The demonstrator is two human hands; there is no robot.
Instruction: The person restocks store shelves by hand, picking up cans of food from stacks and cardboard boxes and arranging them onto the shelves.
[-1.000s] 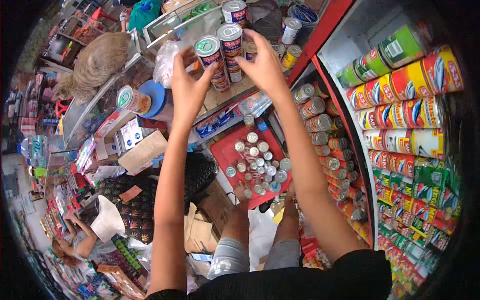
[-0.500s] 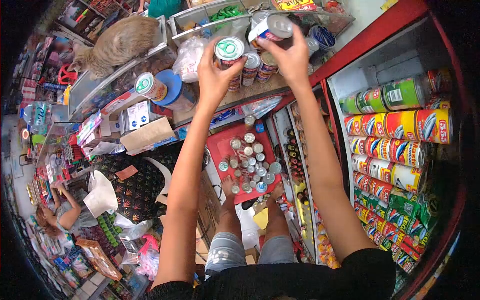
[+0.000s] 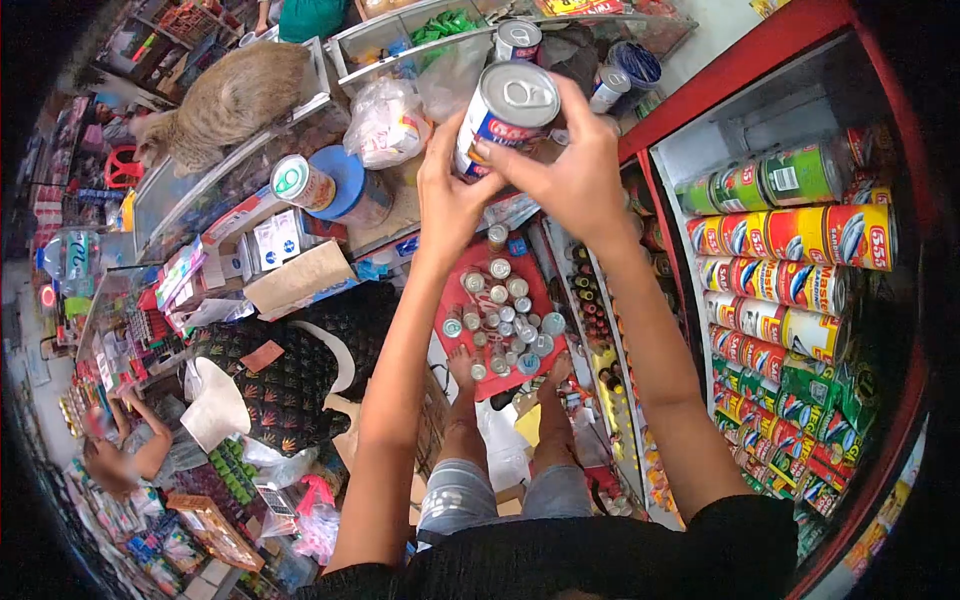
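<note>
A blue-and-white tuna can (image 3: 515, 100), its pull-tab lid facing up, is held over the counter between my hands. My right hand (image 3: 575, 165) grips its right side and front, thumb across the label. My left hand (image 3: 447, 200) closes round its lower left; my fingers partly hide whatever is beneath. Behind it stands another blue-labelled can (image 3: 518, 40), and a further can (image 3: 609, 88) is to the right. A can with a green-ringed lid (image 3: 303, 183) sits by a blue-lidded jar (image 3: 350, 180) on the left.
Shelves of sardine cans (image 3: 790, 280) line the right. Below, a red stool or table (image 3: 470, 265) bears many cans near my feet. A cat (image 3: 240, 100) lies on the glass case. A plastic bag (image 3: 388, 125) rests on the counter. Another person (image 3: 130, 450) is at lower left.
The tilted can in my right hand is now upright and lower, nearer my left hand. The green-lidded can that my left hand held no longer shows there. Both hands have come together.
</note>
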